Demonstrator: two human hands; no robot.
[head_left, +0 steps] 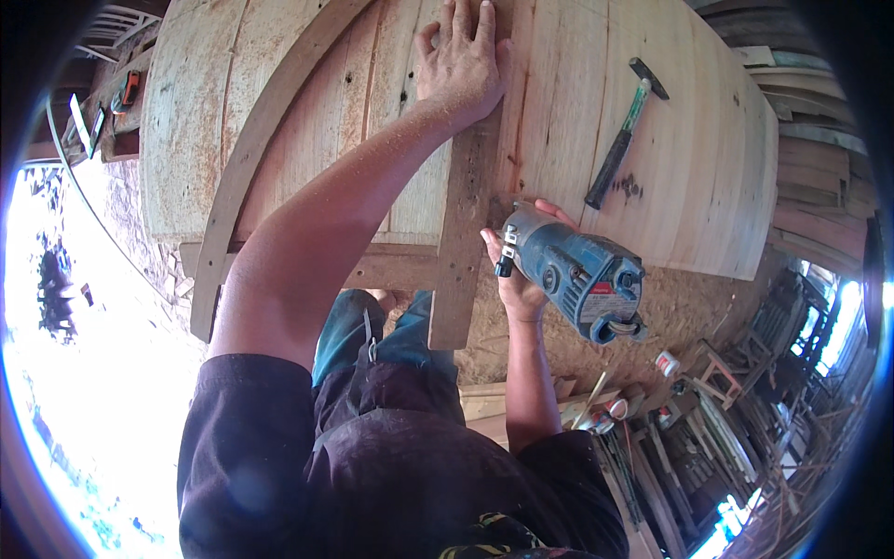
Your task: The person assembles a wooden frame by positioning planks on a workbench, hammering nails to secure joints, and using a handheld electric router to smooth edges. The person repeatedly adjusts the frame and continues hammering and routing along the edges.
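A blue trim router (589, 281) with a silver collar is gripped by my right hand (523, 284). The hand wraps around its collar from beneath, so some fingers are hidden. The router's collar end sits against or just above the edge of a straight brown board (468, 200); whether they touch I cannot tell. My left hand (461, 73) lies with outstretched fingers on the far part of that board, palm down. To the left, a curved wooden piece (244, 149) rests on the plank tabletop (563, 65). A hammer (621, 140) with a black grip lies to the right.
An orange-and-black tool (126, 93) sits on a wooden ledge at the upper left. Timber pieces (819, 177) are stacked beyond the tabletop's right edge. Loose wood and white containers (667, 363) clutter the lower right. A wooden crosspiece (396, 268) runs near my waist.
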